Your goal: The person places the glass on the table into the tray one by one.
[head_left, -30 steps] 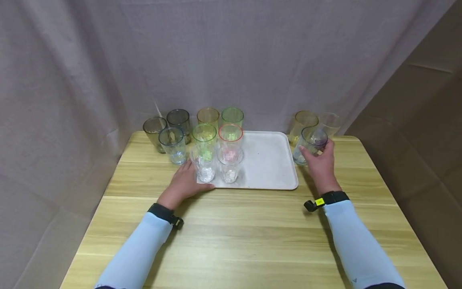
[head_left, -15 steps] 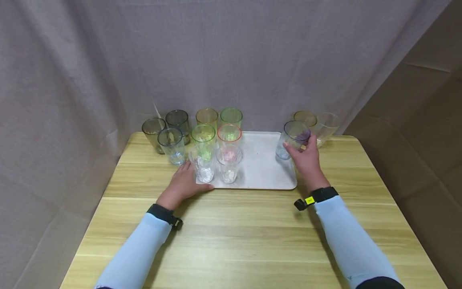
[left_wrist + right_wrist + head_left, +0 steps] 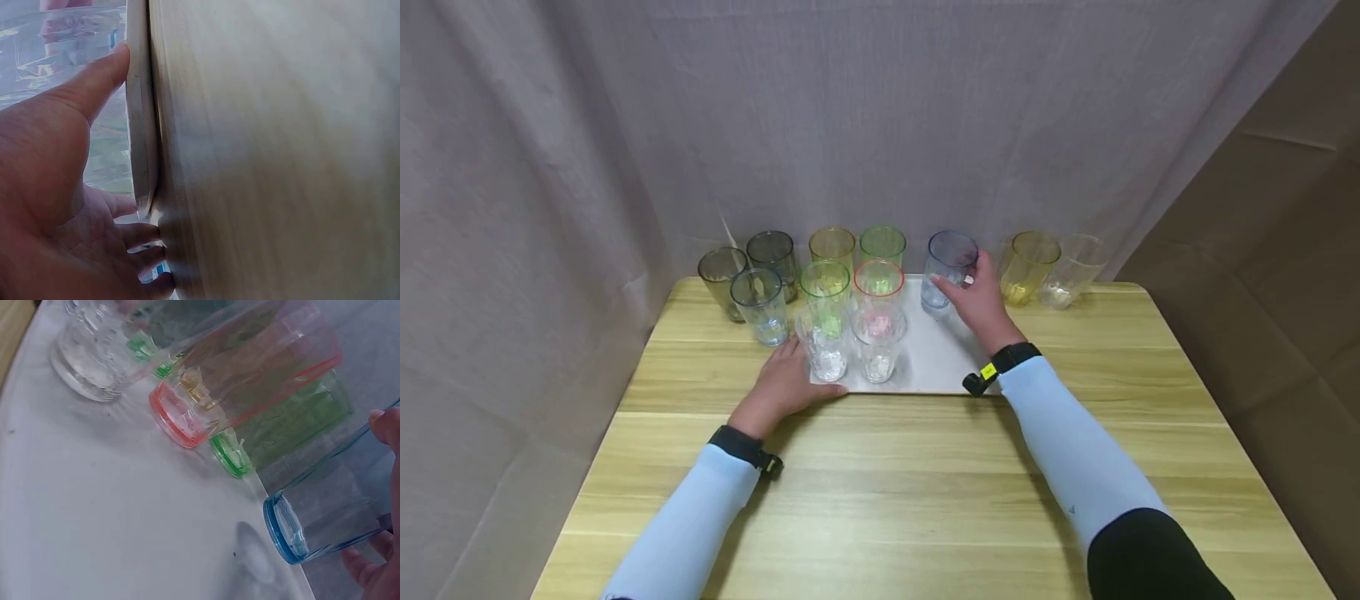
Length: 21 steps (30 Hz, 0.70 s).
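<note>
My right hand (image 3: 983, 304) grips a blue glass tumbler (image 3: 950, 267) between thumb and fingers over the back of the white tray (image 3: 936, 367). In the right wrist view the tumbler's blue base (image 3: 284, 531) is tilted, with a faint shadow on the tray below; a small gap seems to separate them. My left hand (image 3: 782, 383) lies around the tray's front left corner. Its straight thumb touches the front edge (image 3: 140, 112), and its loose fingers reach along the left side. Beside the blue tumbler, a red-rimmed glass (image 3: 879, 279) and a green glass (image 3: 883, 240) stand on the tray.
More tumblers fill the tray's left half, including a clear one (image 3: 877, 354) in front. Left of the tray stand two smoky glasses (image 3: 721, 279) and a bluish one (image 3: 762, 310). An amber glass (image 3: 1030, 267) and a clear glass (image 3: 1072, 271) stand to the right. A grey curtain hangs behind.
My right hand has carried the blue tumbler leftward from beside the amber glass, across the tray's right edge to its back. My left hand has stayed at the tray corner.
</note>
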Each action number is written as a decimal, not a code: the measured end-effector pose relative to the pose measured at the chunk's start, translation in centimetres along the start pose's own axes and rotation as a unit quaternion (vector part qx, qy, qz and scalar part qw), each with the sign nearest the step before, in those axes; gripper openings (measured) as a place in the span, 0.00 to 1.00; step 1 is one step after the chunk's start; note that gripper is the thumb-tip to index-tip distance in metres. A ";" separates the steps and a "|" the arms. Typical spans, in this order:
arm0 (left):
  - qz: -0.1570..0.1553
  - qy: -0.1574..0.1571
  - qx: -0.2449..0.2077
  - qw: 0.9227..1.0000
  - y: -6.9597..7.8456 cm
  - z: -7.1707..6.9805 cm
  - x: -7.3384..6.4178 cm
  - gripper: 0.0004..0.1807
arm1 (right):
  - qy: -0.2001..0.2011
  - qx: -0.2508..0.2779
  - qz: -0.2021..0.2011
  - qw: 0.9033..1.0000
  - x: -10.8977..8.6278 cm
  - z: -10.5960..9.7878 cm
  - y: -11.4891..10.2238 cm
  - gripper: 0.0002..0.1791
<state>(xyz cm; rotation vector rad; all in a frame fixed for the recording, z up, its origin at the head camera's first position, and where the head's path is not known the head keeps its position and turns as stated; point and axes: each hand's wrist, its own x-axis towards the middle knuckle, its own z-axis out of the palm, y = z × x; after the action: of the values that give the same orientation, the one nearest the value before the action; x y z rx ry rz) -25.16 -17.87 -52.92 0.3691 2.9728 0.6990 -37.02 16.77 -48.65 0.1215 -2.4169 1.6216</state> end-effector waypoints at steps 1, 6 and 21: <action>-0.001 -0.001 0.001 1.000 0.0 0.0 0.0 0.74 | -0.001 -0.008 0.002 1.000 0.3 0.3 -0.2 0.55; -0.007 -0.004 -0.004 1.000 0.1 0.0 -0.1 0.74 | -0.007 -0.043 0.016 0.999 1.3 1.4 -0.7 0.56; -0.013 -0.005 -0.001 1.000 0.3 -0.1 -0.1 0.74 | -0.019 -0.071 0.039 0.997 2.7 2.4 0.2 0.58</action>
<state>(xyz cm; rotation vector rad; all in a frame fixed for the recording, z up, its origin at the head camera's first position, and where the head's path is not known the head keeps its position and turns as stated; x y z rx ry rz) -24.99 -17.70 -52.69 0.3327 2.9611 0.6949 -40.02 14.79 -49.03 0.0346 -2.5871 1.4835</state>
